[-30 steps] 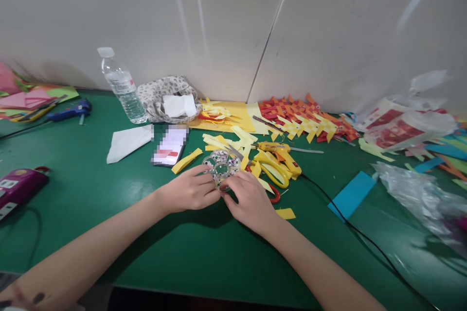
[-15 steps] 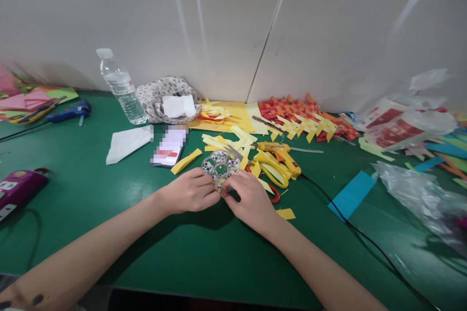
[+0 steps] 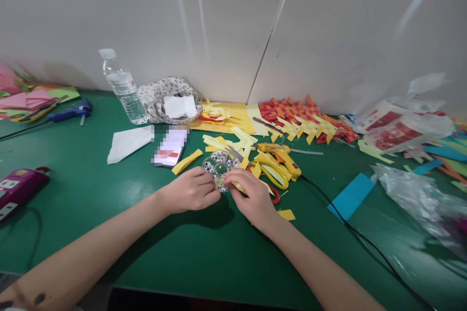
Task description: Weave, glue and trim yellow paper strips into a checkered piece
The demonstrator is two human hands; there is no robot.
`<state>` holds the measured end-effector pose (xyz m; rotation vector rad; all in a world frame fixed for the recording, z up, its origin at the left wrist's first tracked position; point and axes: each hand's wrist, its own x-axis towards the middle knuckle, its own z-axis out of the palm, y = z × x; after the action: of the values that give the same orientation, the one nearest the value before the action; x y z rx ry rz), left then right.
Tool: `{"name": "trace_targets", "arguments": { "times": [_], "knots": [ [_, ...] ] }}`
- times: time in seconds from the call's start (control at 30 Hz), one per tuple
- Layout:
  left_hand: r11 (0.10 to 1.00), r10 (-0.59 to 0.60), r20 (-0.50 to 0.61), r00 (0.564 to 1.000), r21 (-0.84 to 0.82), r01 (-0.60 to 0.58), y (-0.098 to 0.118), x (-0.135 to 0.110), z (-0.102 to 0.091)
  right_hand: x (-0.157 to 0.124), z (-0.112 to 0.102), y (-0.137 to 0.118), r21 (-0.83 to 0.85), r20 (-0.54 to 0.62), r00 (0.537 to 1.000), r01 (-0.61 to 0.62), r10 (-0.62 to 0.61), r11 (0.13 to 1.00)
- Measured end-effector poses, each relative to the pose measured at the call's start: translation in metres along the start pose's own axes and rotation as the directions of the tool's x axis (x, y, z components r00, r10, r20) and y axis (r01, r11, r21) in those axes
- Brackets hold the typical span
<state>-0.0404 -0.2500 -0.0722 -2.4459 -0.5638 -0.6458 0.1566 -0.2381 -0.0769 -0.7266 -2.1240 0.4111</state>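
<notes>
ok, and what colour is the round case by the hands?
The round case is clear, with white and dark bits inside; head view shows it best.

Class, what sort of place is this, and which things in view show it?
Probably a craft workspace: a yellow glue gun lies beside cut yellow paper strips, woven red-and-orange paper pieces lie near the wall, and a round clear case holds small pieces.
</notes>
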Motion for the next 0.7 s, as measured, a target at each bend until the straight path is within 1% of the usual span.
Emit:
{"name": "trace_targets", "arguments": {
  "times": [0.07,0.13,0.23,0.33,0.47,0.57,0.63,0.7],
  "knots": [
    [1.0,-0.006,0.008,1.0,-0.007,0.006,0.0,-0.001,0.0,0.0,0.001,0.001,-0.004,-0.022,1.0,0.0,0.0,1.0],
    [0.999,-0.027,0.016,1.0,-0.028,0.028,-0.001,-0.001,0.002,0.001,0.001,0.001,-0.008,-0.044,0.999,-0.027,0.026,1.0],
    [0.988,-0.14,0.011,0.99,-0.061,0.14,-0.002,-0.002,0.006,0.002,0.001,0.001,-0.016,-0.072,0.99,-0.127,0.125,0.992],
    [0.961,-0.27,0.01,0.963,-0.068,0.27,-0.003,-0.003,0.01,0.004,0.002,0.001,0.004,-0.103,0.961,-0.258,0.257,0.966],
    [0.928,-0.354,0.031,0.935,-0.113,0.355,-0.003,-0.003,0.012,0.006,0.001,0.004,0.116,-0.143,0.91,-0.375,0.389,0.92],
    [0.895,-0.405,0.026,0.914,-0.19,0.402,-0.004,-0.003,0.012,0.006,-0.002,0.004,0.24,-0.142,0.875,-0.424,0.464,0.873],
    [0.885,-0.419,-0.004,0.908,-0.224,0.407,-0.005,-0.003,0.012,0.005,-0.002,0.002,0.307,-0.108,0.868,-0.434,0.485,0.847],
    [0.891,-0.401,-0.036,0.915,-0.245,0.382,-0.005,-0.003,0.011,0.005,-0.001,0.0,0.344,-0.061,0.875,-0.433,0.48,0.833]
  ]
}}
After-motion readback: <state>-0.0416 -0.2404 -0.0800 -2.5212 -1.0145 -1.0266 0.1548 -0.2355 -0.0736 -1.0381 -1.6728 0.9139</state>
